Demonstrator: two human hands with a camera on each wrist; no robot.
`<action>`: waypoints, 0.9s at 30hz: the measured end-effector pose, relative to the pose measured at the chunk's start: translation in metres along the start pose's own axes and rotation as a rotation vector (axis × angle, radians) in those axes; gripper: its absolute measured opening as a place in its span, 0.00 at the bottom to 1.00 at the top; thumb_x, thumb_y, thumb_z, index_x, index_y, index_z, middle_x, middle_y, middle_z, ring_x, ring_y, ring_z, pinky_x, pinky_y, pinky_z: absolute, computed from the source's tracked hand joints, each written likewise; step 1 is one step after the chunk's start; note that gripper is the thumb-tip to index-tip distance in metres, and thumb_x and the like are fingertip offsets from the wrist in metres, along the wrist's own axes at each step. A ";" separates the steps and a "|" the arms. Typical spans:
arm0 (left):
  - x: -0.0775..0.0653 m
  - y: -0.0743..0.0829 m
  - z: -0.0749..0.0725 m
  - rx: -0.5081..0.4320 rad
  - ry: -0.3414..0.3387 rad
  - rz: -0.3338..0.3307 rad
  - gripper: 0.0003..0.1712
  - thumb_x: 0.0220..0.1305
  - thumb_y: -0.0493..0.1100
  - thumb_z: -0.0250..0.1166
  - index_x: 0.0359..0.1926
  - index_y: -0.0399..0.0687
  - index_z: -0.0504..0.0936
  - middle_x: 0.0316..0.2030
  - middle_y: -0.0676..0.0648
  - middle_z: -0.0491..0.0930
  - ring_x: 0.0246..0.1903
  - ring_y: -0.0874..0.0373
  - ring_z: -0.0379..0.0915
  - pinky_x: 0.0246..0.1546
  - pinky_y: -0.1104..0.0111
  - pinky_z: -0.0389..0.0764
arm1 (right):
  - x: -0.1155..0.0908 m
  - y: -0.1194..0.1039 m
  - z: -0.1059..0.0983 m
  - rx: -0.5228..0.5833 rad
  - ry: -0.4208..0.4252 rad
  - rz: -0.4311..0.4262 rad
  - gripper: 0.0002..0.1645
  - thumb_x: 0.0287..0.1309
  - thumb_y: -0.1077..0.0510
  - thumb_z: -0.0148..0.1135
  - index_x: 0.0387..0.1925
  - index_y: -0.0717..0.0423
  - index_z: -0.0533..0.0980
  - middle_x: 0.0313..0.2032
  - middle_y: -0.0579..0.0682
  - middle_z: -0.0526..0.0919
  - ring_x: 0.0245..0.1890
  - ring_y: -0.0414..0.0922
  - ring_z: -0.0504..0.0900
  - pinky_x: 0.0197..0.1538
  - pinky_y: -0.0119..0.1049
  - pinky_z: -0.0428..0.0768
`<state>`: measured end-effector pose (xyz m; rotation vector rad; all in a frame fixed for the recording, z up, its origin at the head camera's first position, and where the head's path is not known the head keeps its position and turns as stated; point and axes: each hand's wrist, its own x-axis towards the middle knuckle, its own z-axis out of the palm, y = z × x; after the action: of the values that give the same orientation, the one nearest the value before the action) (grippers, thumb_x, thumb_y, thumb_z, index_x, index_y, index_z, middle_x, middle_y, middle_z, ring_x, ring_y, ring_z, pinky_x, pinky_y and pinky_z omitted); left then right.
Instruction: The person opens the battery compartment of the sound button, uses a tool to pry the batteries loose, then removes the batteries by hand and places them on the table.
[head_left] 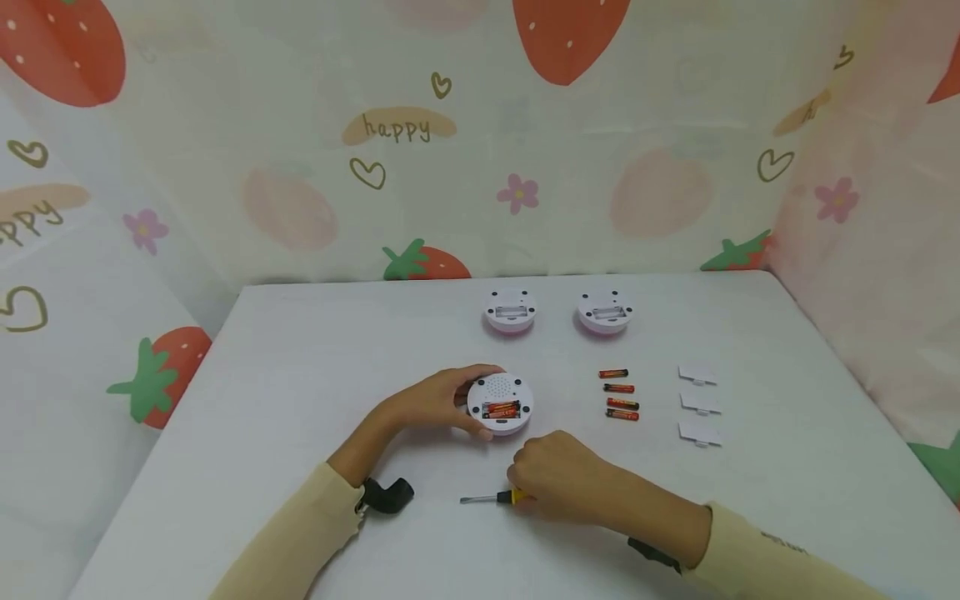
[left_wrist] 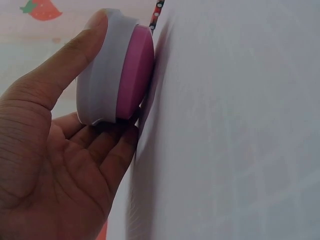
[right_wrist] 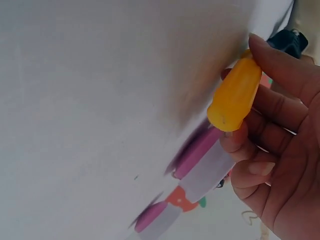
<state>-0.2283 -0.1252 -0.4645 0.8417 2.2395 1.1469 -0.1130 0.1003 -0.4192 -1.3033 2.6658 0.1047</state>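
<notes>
My left hand (head_left: 438, 402) grips a round white device (head_left: 500, 385) by its left side, thumb at the near rim and fingers round the far side. Two orange-red batteries (head_left: 501, 409) lie in its uncovered compartment, which faces up. A pink underside (left_wrist: 135, 75) shows in the left wrist view, close over the table. Nearer the front, my right hand (head_left: 562, 477) holds a screwdriver (head_left: 504, 497) by its yellow handle (right_wrist: 235, 95). The metal shaft points left, low over the table, its flat tip apart from the device.
Two similar devices (head_left: 511, 312) (head_left: 604, 313) stand at the back with bare battery compartments. Several loose batteries (head_left: 618, 388) lie in a column right of the held device. Further right are three white battery covers (head_left: 700, 404). Patterned cloth (head_left: 525, 125) hangs behind the white table (head_left: 337, 333).
</notes>
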 end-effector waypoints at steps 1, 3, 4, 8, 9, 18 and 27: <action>0.000 0.000 0.000 0.001 0.001 -0.001 0.53 0.49 0.52 0.82 0.75 0.59 0.65 0.66 0.55 0.72 0.64 0.60 0.68 0.70 0.61 0.66 | 0.000 -0.001 0.000 -0.003 0.000 0.000 0.13 0.56 0.43 0.75 0.32 0.47 0.86 0.20 0.38 0.77 0.22 0.36 0.68 0.25 0.28 0.68; -0.001 0.001 -0.001 0.005 0.002 -0.006 0.53 0.49 0.52 0.82 0.74 0.59 0.66 0.66 0.55 0.72 0.63 0.60 0.68 0.70 0.61 0.66 | 0.000 -0.002 -0.001 -0.001 -0.004 0.004 0.14 0.56 0.43 0.75 0.32 0.48 0.85 0.20 0.38 0.76 0.22 0.36 0.68 0.25 0.28 0.68; -0.001 0.001 -0.001 0.009 0.002 -0.008 0.53 0.49 0.52 0.82 0.74 0.59 0.66 0.66 0.55 0.72 0.63 0.60 0.68 0.70 0.61 0.66 | 0.000 -0.002 -0.001 0.003 -0.008 0.008 0.14 0.56 0.43 0.75 0.32 0.48 0.85 0.21 0.38 0.77 0.22 0.36 0.68 0.25 0.28 0.68; -0.002 0.001 -0.002 0.016 0.007 -0.010 0.53 0.50 0.53 0.82 0.75 0.59 0.65 0.67 0.55 0.71 0.64 0.59 0.68 0.70 0.61 0.66 | 0.000 -0.003 -0.002 0.001 -0.011 0.018 0.15 0.56 0.43 0.75 0.32 0.48 0.84 0.21 0.38 0.77 0.22 0.36 0.69 0.25 0.28 0.68; -0.003 0.001 -0.002 0.018 0.010 -0.011 0.53 0.50 0.53 0.82 0.75 0.59 0.65 0.67 0.55 0.71 0.64 0.59 0.68 0.70 0.61 0.66 | -0.001 -0.003 -0.002 0.000 -0.009 0.018 0.15 0.56 0.42 0.75 0.32 0.48 0.84 0.21 0.38 0.77 0.22 0.36 0.69 0.25 0.28 0.68; -0.005 0.001 -0.003 -0.010 0.003 -0.013 0.54 0.49 0.51 0.83 0.75 0.58 0.65 0.68 0.55 0.70 0.65 0.60 0.68 0.70 0.62 0.66 | -0.006 0.005 -0.006 -0.003 0.045 -0.010 0.17 0.57 0.40 0.74 0.30 0.47 0.83 0.21 0.38 0.77 0.21 0.35 0.70 0.24 0.28 0.68; -0.001 0.001 -0.001 -0.014 -0.008 -0.010 0.53 0.50 0.50 0.82 0.75 0.58 0.65 0.69 0.55 0.69 0.63 0.59 0.68 0.69 0.63 0.67 | -0.008 0.030 -0.031 0.114 0.150 0.127 0.12 0.59 0.46 0.73 0.40 0.48 0.87 0.34 0.42 0.88 0.30 0.39 0.81 0.31 0.29 0.78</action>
<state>-0.2277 -0.1256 -0.4629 0.8275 2.2244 1.1520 -0.1353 0.1204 -0.3878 -1.1498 2.8315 -0.1324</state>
